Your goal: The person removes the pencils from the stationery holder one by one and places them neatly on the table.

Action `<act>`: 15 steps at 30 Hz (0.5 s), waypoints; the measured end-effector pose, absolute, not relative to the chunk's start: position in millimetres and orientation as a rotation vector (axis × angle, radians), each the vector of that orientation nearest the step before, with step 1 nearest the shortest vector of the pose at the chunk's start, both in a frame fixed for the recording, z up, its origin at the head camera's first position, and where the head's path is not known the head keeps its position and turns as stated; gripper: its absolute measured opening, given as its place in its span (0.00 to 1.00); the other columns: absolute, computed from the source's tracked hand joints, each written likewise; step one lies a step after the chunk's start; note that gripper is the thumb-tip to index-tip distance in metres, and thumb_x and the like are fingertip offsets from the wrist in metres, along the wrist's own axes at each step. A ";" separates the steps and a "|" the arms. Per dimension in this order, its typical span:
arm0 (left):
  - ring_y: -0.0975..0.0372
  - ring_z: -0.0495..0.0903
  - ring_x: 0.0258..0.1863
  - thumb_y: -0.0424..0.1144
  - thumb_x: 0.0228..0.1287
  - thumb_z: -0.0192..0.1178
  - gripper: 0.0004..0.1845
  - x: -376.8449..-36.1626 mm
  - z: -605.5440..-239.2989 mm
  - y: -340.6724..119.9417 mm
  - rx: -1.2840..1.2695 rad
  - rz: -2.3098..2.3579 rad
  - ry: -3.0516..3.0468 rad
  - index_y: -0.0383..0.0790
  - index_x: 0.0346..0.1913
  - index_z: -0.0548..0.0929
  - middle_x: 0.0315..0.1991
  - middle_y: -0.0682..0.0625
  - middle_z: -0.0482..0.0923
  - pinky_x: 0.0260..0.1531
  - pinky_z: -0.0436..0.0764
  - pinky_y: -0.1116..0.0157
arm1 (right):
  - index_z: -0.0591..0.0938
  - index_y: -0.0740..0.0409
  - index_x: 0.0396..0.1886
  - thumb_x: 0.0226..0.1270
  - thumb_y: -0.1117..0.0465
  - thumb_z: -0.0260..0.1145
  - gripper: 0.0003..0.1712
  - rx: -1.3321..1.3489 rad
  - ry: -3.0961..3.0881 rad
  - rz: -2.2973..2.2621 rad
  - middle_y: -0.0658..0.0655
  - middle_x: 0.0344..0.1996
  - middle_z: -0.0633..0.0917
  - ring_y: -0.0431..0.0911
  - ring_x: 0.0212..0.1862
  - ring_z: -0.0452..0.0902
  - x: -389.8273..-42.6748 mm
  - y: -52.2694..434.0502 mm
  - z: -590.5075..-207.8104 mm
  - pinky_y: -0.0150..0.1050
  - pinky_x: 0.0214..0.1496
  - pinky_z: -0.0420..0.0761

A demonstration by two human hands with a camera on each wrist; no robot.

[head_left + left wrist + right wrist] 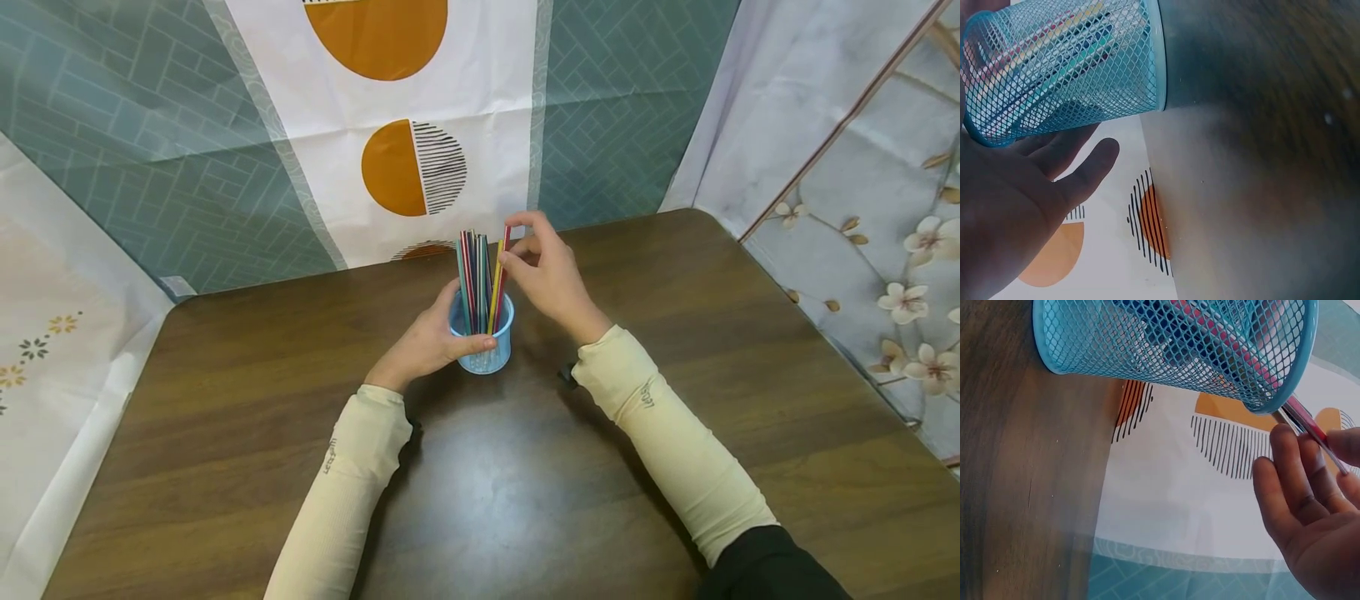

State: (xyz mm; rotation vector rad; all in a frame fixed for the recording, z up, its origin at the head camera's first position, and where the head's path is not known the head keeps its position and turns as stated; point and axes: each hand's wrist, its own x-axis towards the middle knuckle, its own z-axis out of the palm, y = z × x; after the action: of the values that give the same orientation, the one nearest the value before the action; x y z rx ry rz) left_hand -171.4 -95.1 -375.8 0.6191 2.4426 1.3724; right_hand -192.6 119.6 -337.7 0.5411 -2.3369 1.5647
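A light blue wire-mesh pen cup (483, 342) stands upright near the middle of the dark wood-grain table (225, 400), toward its far edge, packed with a bundle of thin coloured pens (476, 279). The left hand (427, 343) wraps the cup's left side, fingers curled round its wall with the thumb across the near rim. The right hand (547, 271) pinches the top of a slim red pen (503, 275) between thumb and fingertips; that pen's lower end sits inside the cup at its right side.

The cup is light and top-heavy with so many tall pens, so a sideways pull on the red pen could tip it if the left hand's grip slackens. The pens crowd each other closely; dragging one could catch its neighbours and lift or spill them onto the table. A tip might also snag in the mesh.

The table's surface is glossy, with a soft reflection near the person. Behind it hangs a teal brick-patterned sheet (112, 125) with a white panel bearing orange half-circles (390, 167). On the right is a pale cloth with white blossoms (900, 250); on the left, a cream cloth with small flowers (45, 333).
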 end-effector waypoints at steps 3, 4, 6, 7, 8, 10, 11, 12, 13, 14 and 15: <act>0.57 0.73 0.56 0.62 0.49 0.71 0.56 -171.5 -376.1 -95.3 0.612 1.377 2.442 0.62 0.76 0.46 0.62 0.51 0.71 0.59 0.71 0.52 | 0.69 0.56 0.59 0.68 0.64 0.65 0.23 0.504 -2.292 1.605 0.59 0.28 0.83 0.49 0.29 0.79 -192.5 120.1 -336.7 0.40 0.39 0.80; 0.57 0.73 0.56 0.61 0.50 0.72 0.56 -171.6 -376.3 -95.3 0.609 1.379 2.440 0.62 0.76 0.46 0.62 0.51 0.72 0.59 0.71 0.52 | 0.69 0.57 0.59 0.68 0.64 0.65 0.23 0.488 -2.276 1.622 0.60 0.28 0.82 0.49 0.28 0.79 -192.6 120.4 -336.6 0.40 0.39 0.81; 0.57 0.74 0.56 0.60 0.50 0.72 0.56 -171.7 -376.3 -95.5 0.602 1.383 2.436 0.62 0.76 0.46 0.62 0.51 0.72 0.59 0.71 0.52 | 0.69 0.57 0.59 0.67 0.64 0.66 0.24 0.464 -2.241 1.665 0.60 0.28 0.81 0.49 0.27 0.80 -193.2 121.3 -336.3 0.43 0.39 0.83; 0.57 0.74 0.56 0.59 0.51 0.72 0.55 -171.9 -376.4 -95.4 0.598 1.383 2.437 0.61 0.76 0.47 0.62 0.51 0.71 0.59 0.71 0.52 | 0.68 0.58 0.59 0.67 0.65 0.66 0.24 0.455 -2.222 1.692 0.60 0.29 0.81 0.49 0.26 0.80 -193.5 121.7 -336.1 0.45 0.39 0.83; 0.57 0.74 0.55 0.58 0.51 0.72 0.55 -171.9 -376.5 -95.5 0.592 1.381 2.436 0.61 0.76 0.46 0.62 0.51 0.71 0.59 0.71 0.52 | 0.68 0.59 0.59 0.67 0.65 0.65 0.24 0.446 -2.205 1.716 0.61 0.29 0.80 0.49 0.27 0.81 -194.0 122.2 -336.0 0.47 0.39 0.84; 0.56 0.74 0.56 0.59 0.51 0.72 0.56 -172.0 -376.4 -95.4 0.585 1.380 2.433 0.60 0.76 0.47 0.62 0.50 0.71 0.59 0.71 0.51 | 0.68 0.58 0.59 0.67 0.66 0.65 0.24 0.429 -2.178 1.750 0.60 0.30 0.80 0.50 0.27 0.82 -194.4 123.5 -335.5 0.48 0.40 0.84; 0.56 0.74 0.56 0.60 0.50 0.72 0.56 -171.9 -376.2 -95.5 0.582 1.376 2.435 0.60 0.76 0.47 0.62 0.50 0.71 0.58 0.72 0.51 | 0.67 0.58 0.58 0.67 0.66 0.65 0.23 0.429 -2.155 1.778 0.60 0.30 0.79 0.51 0.27 0.82 -194.6 124.1 -335.0 0.48 0.40 0.84; 0.56 0.73 0.56 0.59 0.51 0.72 0.56 -172.0 -376.1 -95.3 0.581 1.375 2.435 0.59 0.76 0.47 0.62 0.50 0.72 0.58 0.72 0.51 | 0.67 0.58 0.58 0.67 0.67 0.65 0.23 0.427 -2.132 1.803 0.61 0.31 0.79 0.51 0.27 0.82 -194.7 124.6 -334.4 0.49 0.40 0.84; 0.56 0.74 0.56 0.60 0.50 0.72 0.56 -172.1 -376.2 -95.3 0.577 1.370 2.440 0.59 0.76 0.47 0.61 0.50 0.72 0.58 0.72 0.51 | 0.67 0.58 0.57 0.67 0.67 0.64 0.22 0.423 -2.112 1.821 0.61 0.31 0.79 0.51 0.27 0.82 -194.8 125.0 -333.7 0.47 0.39 0.84; 0.56 0.74 0.56 0.60 0.50 0.72 0.56 -172.2 -376.1 -95.2 0.575 1.367 2.441 0.59 0.76 0.47 0.61 0.50 0.72 0.58 0.72 0.51 | 0.67 0.57 0.57 0.67 0.68 0.64 0.22 0.422 -2.091 1.839 0.61 0.31 0.79 0.51 0.27 0.82 -195.0 125.5 -333.1 0.45 0.38 0.84; 0.55 0.73 0.56 0.59 0.51 0.72 0.56 -172.3 -376.0 -95.1 0.575 1.367 2.438 0.59 0.76 0.47 0.62 0.49 0.72 0.58 0.72 0.50 | 0.67 0.58 0.56 0.66 0.69 0.64 0.22 0.419 -2.070 1.852 0.62 0.30 0.79 0.51 0.26 0.81 -195.2 126.0 -332.2 0.43 0.37 0.84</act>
State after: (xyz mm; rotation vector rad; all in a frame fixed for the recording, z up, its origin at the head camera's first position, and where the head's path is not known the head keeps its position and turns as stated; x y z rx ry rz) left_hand -172.3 -95.1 -376.0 0.5754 2.4383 1.3668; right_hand -195.2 126.0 -332.2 0.4193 -2.0705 1.8522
